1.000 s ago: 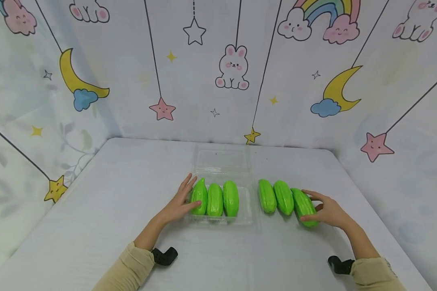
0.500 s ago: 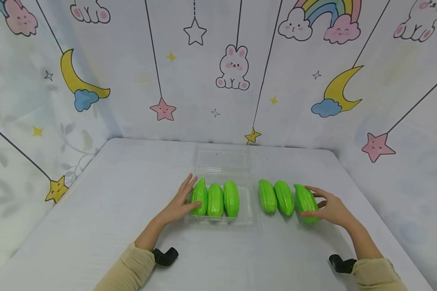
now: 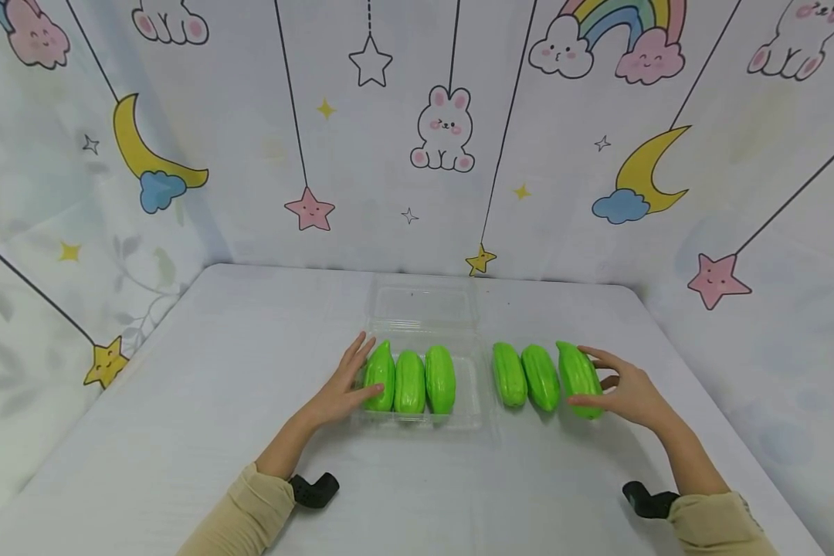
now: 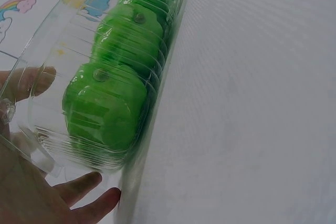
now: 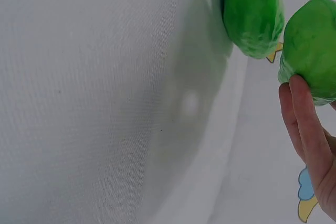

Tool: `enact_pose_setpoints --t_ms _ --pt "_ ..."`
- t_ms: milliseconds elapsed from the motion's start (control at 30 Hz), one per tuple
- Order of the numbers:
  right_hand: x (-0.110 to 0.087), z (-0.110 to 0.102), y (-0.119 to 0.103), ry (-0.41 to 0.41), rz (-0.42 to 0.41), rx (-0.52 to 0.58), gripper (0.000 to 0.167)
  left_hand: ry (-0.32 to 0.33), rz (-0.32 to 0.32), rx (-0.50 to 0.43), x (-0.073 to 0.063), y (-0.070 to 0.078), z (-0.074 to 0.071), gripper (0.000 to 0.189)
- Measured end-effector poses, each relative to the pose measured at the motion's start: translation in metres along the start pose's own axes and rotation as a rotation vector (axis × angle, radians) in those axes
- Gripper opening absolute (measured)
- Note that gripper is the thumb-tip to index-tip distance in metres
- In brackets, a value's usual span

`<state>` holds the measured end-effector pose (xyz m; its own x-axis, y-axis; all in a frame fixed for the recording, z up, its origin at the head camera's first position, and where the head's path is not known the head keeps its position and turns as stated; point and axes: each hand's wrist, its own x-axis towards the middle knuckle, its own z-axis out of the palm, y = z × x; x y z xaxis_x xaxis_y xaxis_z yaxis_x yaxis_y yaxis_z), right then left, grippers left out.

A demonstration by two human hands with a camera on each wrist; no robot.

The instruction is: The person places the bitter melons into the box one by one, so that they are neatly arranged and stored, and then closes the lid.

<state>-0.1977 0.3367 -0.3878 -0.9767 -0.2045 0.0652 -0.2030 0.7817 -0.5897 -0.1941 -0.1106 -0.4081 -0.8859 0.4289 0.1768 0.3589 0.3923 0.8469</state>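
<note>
My right hand grips a bright green, ridged, gourd-shaped vegetable between thumb and fingers. In the right wrist view this held vegetable is clear of the table, its shadow below. Just left of it lie two similar green vegetables side by side. My left hand is at the left end of a clear plastic box, thumb over the rim, other fingers extended outside. Three green vegetables lie upright in a row inside. Through the box wall, the left wrist view shows their lobed ends.
The box's clear lid is hinged back, flat on the white table behind it. Black wrist mounts sit on both wrists. A patterned cloth with stars, moons and bunnies rises behind the table and at its sides.
My right hand has raised the gripped vegetable off the table and moved it slightly away from me, more upright now. My left hand and the box have stayed put.
</note>
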Motion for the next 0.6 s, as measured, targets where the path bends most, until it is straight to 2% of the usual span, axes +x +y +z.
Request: enact_pose_setpoints --t_ms 600 --pt "0.005 0.006 -0.023 0.01 -0.031 0.025 0.085 0.003 0.004 0.0 0.0 -0.002 0.0 0.073"
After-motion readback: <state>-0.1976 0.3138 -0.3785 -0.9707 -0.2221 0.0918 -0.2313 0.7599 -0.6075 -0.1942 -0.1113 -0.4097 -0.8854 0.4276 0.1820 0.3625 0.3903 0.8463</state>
